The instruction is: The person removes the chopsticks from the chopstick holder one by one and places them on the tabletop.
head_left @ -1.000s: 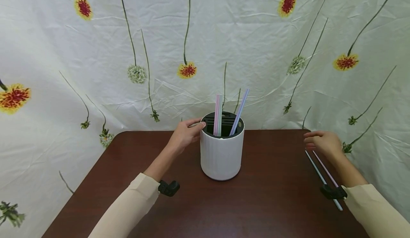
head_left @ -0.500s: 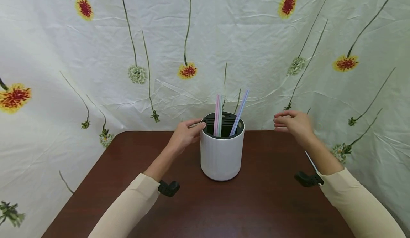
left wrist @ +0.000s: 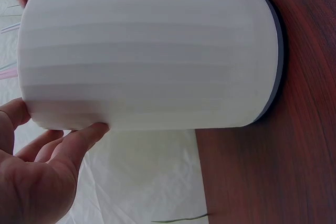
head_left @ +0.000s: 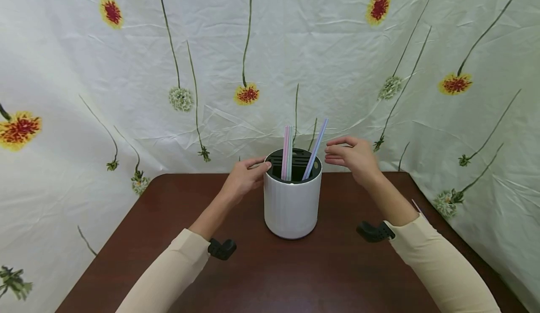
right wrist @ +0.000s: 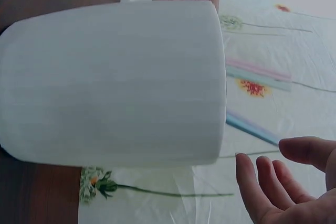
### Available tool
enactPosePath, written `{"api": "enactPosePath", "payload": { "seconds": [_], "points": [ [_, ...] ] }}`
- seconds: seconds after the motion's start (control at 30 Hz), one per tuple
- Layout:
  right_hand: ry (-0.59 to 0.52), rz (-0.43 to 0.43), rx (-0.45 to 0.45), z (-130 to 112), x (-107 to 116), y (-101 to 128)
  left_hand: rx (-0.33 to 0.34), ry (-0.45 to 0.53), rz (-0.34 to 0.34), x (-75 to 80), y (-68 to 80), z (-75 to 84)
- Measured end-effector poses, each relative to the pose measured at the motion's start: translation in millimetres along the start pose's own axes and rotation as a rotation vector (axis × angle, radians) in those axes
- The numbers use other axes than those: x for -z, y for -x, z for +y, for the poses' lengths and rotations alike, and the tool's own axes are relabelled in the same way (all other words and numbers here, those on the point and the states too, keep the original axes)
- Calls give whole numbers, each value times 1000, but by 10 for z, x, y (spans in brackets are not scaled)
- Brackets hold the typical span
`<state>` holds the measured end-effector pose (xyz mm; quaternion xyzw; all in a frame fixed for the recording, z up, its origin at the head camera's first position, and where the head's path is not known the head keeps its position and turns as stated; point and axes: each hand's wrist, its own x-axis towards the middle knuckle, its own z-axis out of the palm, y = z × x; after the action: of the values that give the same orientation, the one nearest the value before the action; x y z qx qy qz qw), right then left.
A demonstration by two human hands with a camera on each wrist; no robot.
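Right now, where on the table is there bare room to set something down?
Bare table lies this side of the holder, between left sleeve and right sleeve; more lies between the left sleeve and left table edge. Crowded: the holder's top, straws inside, left hand at rim, right hand close by. Another straw shows beside the right sleeve.

We see 1 white cylindrical container upright on the tabletop, its black top slotted. In its opening, pink and pale green sticks stand nearly upright, while bluish-lilac sticks lean to our right. Our left hand touches the container near its rim; our right hand is just beside the bluish-lilac sticks.
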<state>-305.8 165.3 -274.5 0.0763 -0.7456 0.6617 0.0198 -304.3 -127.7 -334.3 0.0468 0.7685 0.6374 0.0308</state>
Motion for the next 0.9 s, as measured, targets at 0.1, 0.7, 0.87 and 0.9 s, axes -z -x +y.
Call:
{"api": "enactPosePath", "payload": {
  "seconds": [0.1,0.7,0.87,0.9],
  "points": [
    [-43,-2,1,7,-96,-23,-3,0,2,3,2,3],
    [-98,7,-5,151,-265,-80,2,12,-4,0,8,28],
    [-93,20,-12,156,-278,-70,4,13,-4,-2,5,18],
    [-93,20,-14,155,-276,-68,3,13,-4,-4,2,12]
  ]
}}
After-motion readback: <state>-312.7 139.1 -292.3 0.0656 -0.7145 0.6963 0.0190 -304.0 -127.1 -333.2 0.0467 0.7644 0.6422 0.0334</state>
